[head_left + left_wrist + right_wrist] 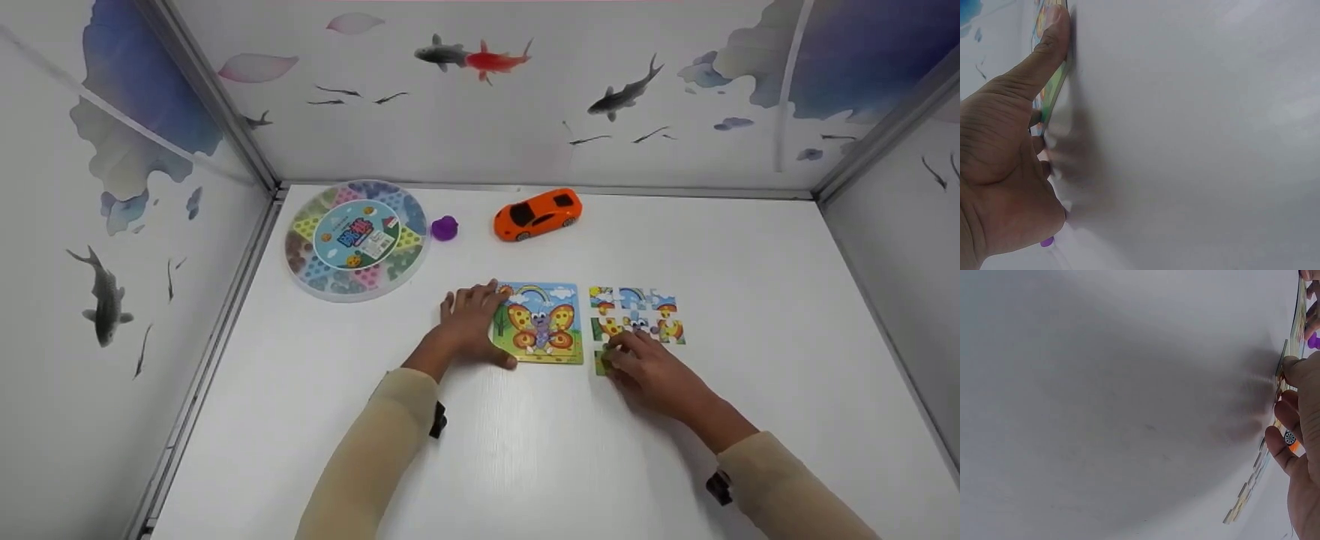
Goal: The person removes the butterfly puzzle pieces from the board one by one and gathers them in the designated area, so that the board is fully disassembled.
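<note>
A square butterfly picture board [551, 322] lies at the middle of the table. My left hand [472, 326] rests at its left side with fingers spread; the left wrist view shows the straight thumb [1044, 53] against the board. To the right, small jigsaw pieces [670, 330] lie in rows with narrow gaps, showing parts of a similar picture. My right hand [656, 375] is over the lowest row, thumb and fingertips pinching a green jigsaw piece [601, 365] at the left end. Whatever lies under the right hand is hidden in the head view.
Behind the board are an orange toy car [538, 215], a small purple toy [445, 228] and a round, clear-rimmed game box [300, 274]. Printed panels [525, 142] wall the white table [510, 465] at the back and sides.
</note>
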The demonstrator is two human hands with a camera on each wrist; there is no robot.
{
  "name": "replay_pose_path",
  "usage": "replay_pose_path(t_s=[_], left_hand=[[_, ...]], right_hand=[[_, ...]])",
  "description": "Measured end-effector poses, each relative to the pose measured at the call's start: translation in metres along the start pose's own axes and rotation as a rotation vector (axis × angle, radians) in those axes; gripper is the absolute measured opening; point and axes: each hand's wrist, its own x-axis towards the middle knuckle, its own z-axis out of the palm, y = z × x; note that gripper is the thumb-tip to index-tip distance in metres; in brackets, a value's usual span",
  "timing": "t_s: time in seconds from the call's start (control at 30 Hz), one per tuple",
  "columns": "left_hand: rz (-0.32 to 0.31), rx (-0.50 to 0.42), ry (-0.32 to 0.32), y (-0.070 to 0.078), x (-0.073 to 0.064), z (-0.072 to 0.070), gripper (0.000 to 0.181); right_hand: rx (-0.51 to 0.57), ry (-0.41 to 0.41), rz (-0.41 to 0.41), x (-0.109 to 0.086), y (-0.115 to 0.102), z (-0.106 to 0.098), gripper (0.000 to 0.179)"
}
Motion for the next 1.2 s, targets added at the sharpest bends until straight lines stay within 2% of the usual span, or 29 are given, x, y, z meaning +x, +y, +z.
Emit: replay_pose_path(t_s=[0.13,0.3,0.57,0.93,1.03,1.2], left_hand=[[-0.001,0.005,0.003,0.000,0.000,0.000,0.128],[0.000,-0.002,0.003,0.000,-0.001,-0.001,0.127],[-0.004,-0.003,0.015,0.001,-0.001,-0.001,0.126],[-0.006,0.011,0.016,0.001,0.000,-0.001,0.128],[-0.006,0.010,0.015,0.001,0.000,-0.002,0.128],[-0.007,0.007,0.005,0.001,0.000,-0.002,0.127]], right_hand=[[0.003,0.007,0.005,0.000,0.000,0.002,0.028],[0.005,0.071,-0.015,0.003,-0.005,0.008,0.033],[-0.002,0.089,-0.028,0.032,-0.022,0.013,0.037],[0.043,0.038,-0.045,0.077,-0.047,0.021,0.040],[0.055,-0.006,-0.032,0.085,-0.051,0.022,0.042],[0.102,-0.098,0.035,0.094,-0.055,0.022,0.041]])
